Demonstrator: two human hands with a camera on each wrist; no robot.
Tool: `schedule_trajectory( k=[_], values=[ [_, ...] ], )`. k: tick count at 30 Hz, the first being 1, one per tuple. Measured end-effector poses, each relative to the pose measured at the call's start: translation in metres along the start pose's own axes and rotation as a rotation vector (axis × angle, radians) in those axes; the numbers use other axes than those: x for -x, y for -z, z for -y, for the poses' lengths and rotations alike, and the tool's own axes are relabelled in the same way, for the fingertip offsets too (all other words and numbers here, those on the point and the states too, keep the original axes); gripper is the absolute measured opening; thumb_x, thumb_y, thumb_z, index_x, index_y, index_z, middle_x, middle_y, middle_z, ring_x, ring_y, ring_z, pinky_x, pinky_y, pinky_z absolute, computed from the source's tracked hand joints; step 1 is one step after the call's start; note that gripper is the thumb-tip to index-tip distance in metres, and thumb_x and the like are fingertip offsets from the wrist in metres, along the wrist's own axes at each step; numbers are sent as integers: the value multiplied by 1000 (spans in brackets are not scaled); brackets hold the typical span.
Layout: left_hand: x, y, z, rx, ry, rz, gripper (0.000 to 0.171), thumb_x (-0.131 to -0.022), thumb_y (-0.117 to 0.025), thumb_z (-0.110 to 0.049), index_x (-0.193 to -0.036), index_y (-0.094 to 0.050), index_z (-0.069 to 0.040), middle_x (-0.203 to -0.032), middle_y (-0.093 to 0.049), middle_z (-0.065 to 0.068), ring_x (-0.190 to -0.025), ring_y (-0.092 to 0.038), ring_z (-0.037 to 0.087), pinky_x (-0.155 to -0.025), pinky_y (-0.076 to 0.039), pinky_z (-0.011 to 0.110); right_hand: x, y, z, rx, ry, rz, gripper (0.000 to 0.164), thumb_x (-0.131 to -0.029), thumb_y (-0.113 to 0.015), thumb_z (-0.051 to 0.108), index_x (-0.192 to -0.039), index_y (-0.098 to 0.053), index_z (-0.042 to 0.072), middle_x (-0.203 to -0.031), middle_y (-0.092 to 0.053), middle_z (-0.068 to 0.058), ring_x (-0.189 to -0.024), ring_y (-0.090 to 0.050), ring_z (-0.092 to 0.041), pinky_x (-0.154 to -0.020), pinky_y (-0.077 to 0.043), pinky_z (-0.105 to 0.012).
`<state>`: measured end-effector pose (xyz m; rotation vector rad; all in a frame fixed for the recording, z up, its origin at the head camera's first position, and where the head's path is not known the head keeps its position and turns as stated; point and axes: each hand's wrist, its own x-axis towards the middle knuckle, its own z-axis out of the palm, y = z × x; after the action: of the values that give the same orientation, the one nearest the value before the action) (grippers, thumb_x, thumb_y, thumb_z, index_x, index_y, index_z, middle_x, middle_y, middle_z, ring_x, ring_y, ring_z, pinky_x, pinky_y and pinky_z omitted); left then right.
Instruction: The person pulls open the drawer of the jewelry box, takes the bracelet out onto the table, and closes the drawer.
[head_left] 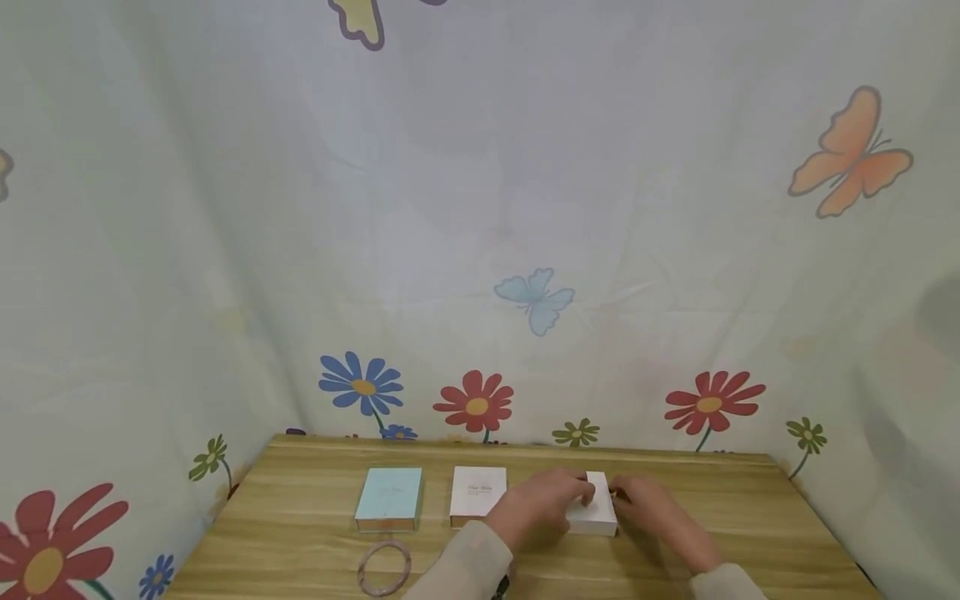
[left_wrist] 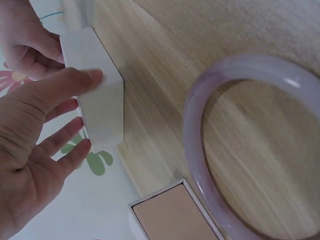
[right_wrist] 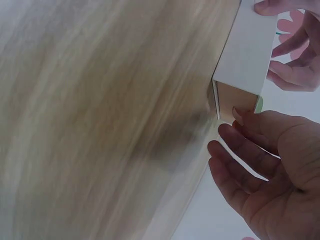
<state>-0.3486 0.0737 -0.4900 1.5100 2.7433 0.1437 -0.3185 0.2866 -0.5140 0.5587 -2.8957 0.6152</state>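
Observation:
A white drawer-style box (head_left: 602,506) lies on the right part of the table between both hands. My left hand (head_left: 543,504) grips it, thumb on the near white side (left_wrist: 105,115) and fingers around the far side. At its right end, the brown inner end (right_wrist: 231,97) shows inside the white sleeve. The thumb and index finger of my right hand (right_wrist: 270,155) pinch at this brown end, while the other fingers lie loosely bent below. What sits between those two fingertips is hidden.
Left of the hands stand a second white box (head_left: 478,486) with printed lettering and a light-blue box (head_left: 390,493). A pale purple bangle (left_wrist: 193,120) lies near the table's front. Behind the wooden table (head_left: 300,508) hangs a curtain (head_left: 420,208) with flowers and butterflies.

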Motion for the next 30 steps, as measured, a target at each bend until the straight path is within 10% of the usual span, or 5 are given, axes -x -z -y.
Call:
schedule_trajectory(
  k=[9,20,30],
  values=[
    [3,-3,-4,-66,27,-12,36,-77,-87,-15,-103,-63,-20,-101,-55,-10,-82,-49,6,-72,-43,16,-2,-12,3,-7,-7,-44,16,-89,-72,-1,-79,-65,10,-67,-54,5,-62,-42,-8,-56,-38,-26],
    [2,-21,-29,-192,277,-71,40,-86,-73,-39,-123,-66,-24,-121,-59,-1,-117,-57,19,-102,-48,33,-3,-14,2,-10,-10,-79,14,-85,-74,-2,-80,-68,10,-67,-54,7,-63,-42,-7,-57,-38,-26],
    [1,-21,-36,-246,279,-53,42,-94,-70,-46,-130,-65,-25,-127,-59,0,-125,-56,20,-104,-48,33,-5,-15,-4,-9,-3,-56,17,-82,-74,-6,-78,-69,10,-70,-60,7,-66,-48,-7,-60,-45,-27]
  ],
)
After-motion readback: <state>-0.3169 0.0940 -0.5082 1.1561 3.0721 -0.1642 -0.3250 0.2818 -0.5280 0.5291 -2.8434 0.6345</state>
